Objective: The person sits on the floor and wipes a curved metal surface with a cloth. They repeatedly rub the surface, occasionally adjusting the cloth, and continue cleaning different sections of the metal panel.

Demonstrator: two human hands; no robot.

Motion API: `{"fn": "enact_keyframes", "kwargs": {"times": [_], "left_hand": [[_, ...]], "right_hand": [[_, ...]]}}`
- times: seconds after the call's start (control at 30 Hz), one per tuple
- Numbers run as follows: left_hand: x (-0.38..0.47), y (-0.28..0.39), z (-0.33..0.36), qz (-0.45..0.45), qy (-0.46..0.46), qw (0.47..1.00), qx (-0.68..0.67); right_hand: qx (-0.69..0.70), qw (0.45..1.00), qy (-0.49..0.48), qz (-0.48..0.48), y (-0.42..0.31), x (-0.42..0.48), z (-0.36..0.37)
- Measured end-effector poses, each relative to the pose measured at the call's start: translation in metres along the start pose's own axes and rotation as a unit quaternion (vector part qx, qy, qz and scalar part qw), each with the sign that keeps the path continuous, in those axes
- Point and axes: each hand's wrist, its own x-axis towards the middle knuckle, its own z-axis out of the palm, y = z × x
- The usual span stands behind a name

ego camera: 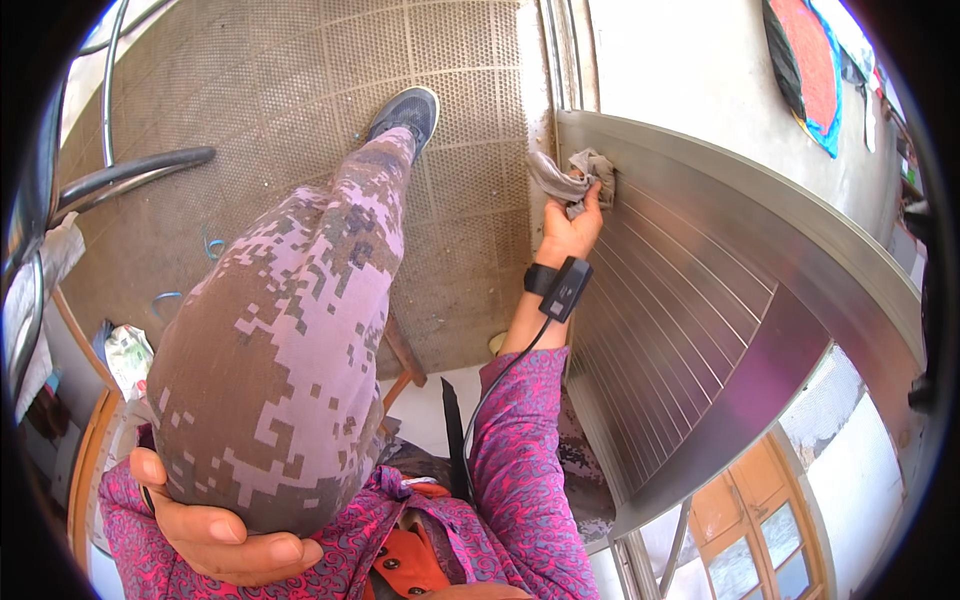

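My right hand (574,221) grips a crumpled grey cloth (559,176) between thumb and fingers. It presses the cloth near the lower corner of a metal door (667,300), whose lower panel is ribbed and shiny. A black strapped device (566,289) with a cable sits on my right wrist. My left hand (225,532) is cupped around my bent knee (255,450), thumb at one side and fingers at the other. The camouflage trouser leg ends in a dark shoe (409,116) on the tiled floor (465,180).
Metal chair legs (135,169) stand at the left. Below them are a wooden-framed piece of furniture (90,465) and a printed plastic packet (127,356). Blue strips (165,296) lie on the floor. A metal track (566,52) runs at the doorway; a red and blue item (806,67) lies beyond.
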Motion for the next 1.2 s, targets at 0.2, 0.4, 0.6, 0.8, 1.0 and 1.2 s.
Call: {"fn": "enact_keyframes", "kwargs": {"times": [0.2, 0.4, 0.6, 0.8, 1.0, 1.2], "left_hand": [[-0.020, -0.005, -0.006, 0.036, 0.035, 0.998, -0.032], [-0.029, -0.001, 0.000, 0.025, 0.089, 0.994, -0.052], [-0.028, -0.005, -0.001, 0.036, 0.087, 0.993, -0.067], [-0.028, -0.006, 0.006, 0.048, 0.115, 0.990, -0.065], [-0.027, -0.001, 0.006, 0.041, 0.122, 0.990, -0.055], [-0.031, 0.001, 0.006, 0.032, 0.142, 0.988, -0.050]], "right_hand": [[0.003, 0.988, 0.155, 0.030, 0.013, 0.043, -0.019], [-0.019, 1.000, 0.014, 0.020, 0.006, 0.001, -0.020], [-0.093, 0.990, 0.041, 0.102, 0.041, 0.054, 0.006], [-0.121, 0.988, 0.024, 0.098, 0.013, 0.074, -0.018], [-0.057, 0.990, 0.095, 0.082, -0.022, 0.049, -0.104], [0.023, 0.969, 0.247, 0.009, -0.064, -0.009, -0.190]]}}
